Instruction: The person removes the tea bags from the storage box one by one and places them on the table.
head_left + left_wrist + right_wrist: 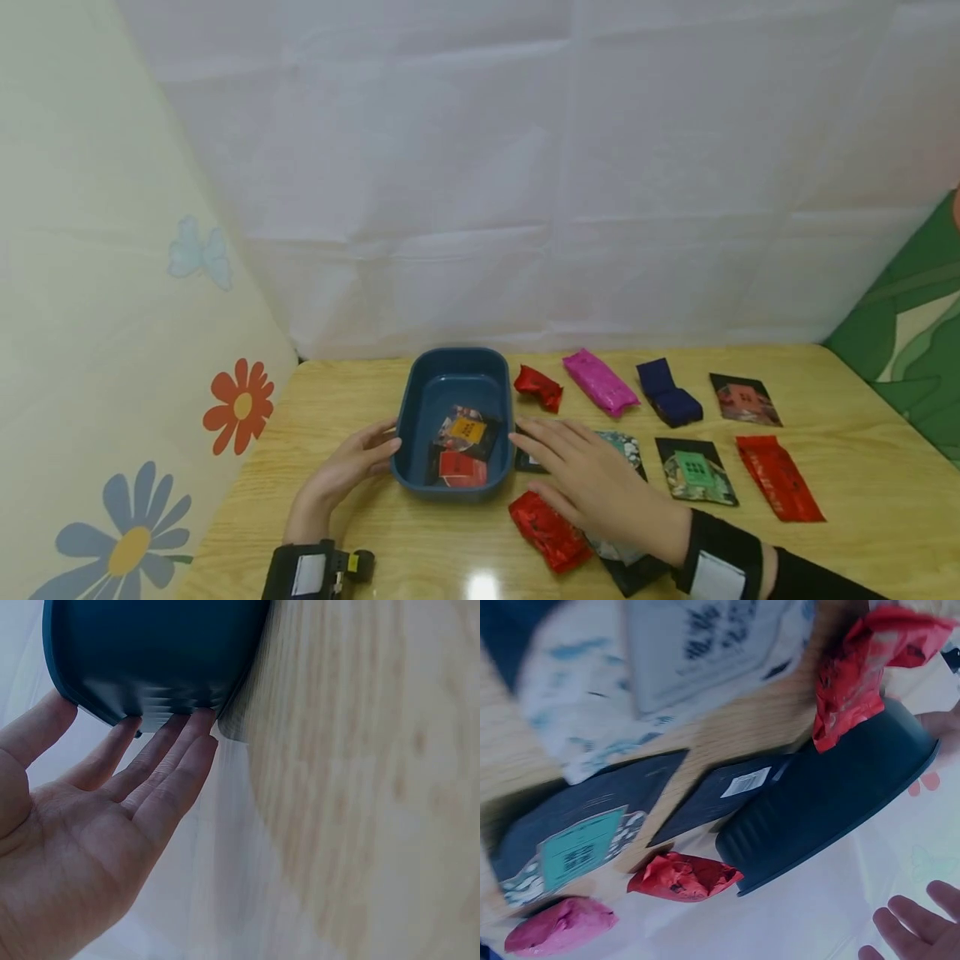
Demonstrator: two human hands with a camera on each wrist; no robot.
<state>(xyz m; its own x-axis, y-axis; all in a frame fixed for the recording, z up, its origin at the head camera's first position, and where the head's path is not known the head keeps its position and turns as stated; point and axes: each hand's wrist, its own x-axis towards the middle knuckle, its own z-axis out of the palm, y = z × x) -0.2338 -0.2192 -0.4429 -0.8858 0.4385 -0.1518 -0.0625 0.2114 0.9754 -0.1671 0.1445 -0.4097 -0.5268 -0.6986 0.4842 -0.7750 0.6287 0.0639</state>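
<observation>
A dark blue plastic bin (456, 387) stands on the wooden table, holding a black packet with an orange label (467, 430) and one with a red label (459, 468). My left hand (352, 467) touches the bin's left side; in the left wrist view its extended fingertips (174, 750) meet the outer wall, thumb near the rim. Beyond the bin's right edge, my right hand (592, 479) hovers with fingers extended, holding nothing. Below it lie a red packet (551, 533), a pale patterned packet (624, 447) and a dark packet with a white label (727, 787), each partly hidden in the head view.
Farther right lie a small red packet (538, 387), a pink packet (600, 383), a folded dark blue packet (670, 395), black packets with red (745, 400) and green (696, 472) labels, and a long red packet (780, 480). A white sheet (450, 208) hangs behind the table.
</observation>
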